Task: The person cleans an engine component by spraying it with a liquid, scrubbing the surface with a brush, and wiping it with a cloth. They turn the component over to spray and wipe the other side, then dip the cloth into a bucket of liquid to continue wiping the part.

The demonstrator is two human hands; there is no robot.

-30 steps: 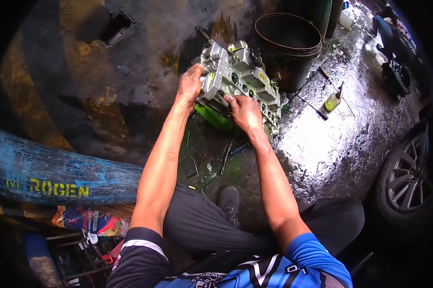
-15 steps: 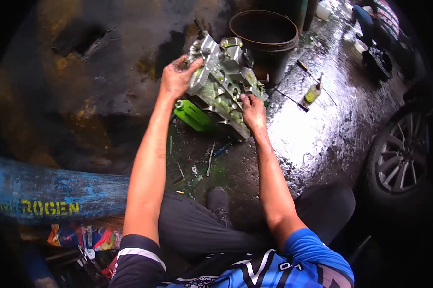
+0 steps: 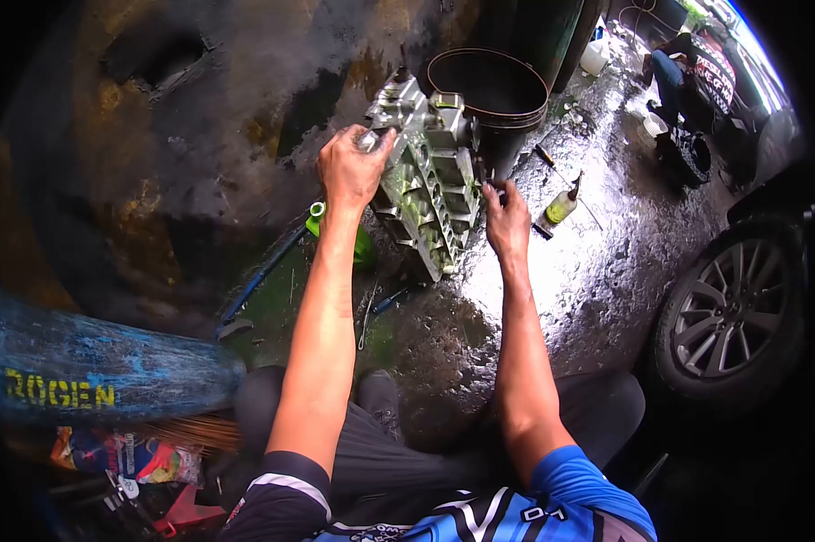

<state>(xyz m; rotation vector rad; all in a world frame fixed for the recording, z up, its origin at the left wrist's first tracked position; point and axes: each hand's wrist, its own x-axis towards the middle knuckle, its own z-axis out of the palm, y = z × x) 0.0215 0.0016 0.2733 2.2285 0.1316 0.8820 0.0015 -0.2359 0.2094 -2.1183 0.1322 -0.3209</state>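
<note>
Two hands were on the metal engine casting (image 3: 425,181), both mine. It stood up on its edge on the wet concrete floor (image 3: 597,271), tilted, its ribbed and ported face turned toward me and streaked with green. My left hand (image 3: 353,167) was clenched over its upper left corner, fingers curled round the rim. My right hand (image 3: 507,217) was at the right edge, fingertips pinched closed against the metal; whether some small piece sat between them I could not tell.

Just behind the casting, touching it or nearly so, stood a black bucket (image 3: 525,122) with its mouth open. A green plastic container (image 3: 364,246) lay on the floor under my left wrist, partly hidden by my forearm. A small squeeze bottle (image 3: 559,208) of yellowish liquid stood just beside my right hand, on the shiny wet patch. Near my knees a blue-handled screwdriver (image 3: 391,298) lay on the ground, and a long blue bar (image 3: 258,278) ran off to the left.

Farther out, a blue gas cylinder (image 3: 91,379) with yellow lettering lay on its side at my left. A car wheel (image 3: 728,312) with an alloy rim stood well apart on my right, and a white jug (image 3: 595,56) sat beyond the bucket.
</note>
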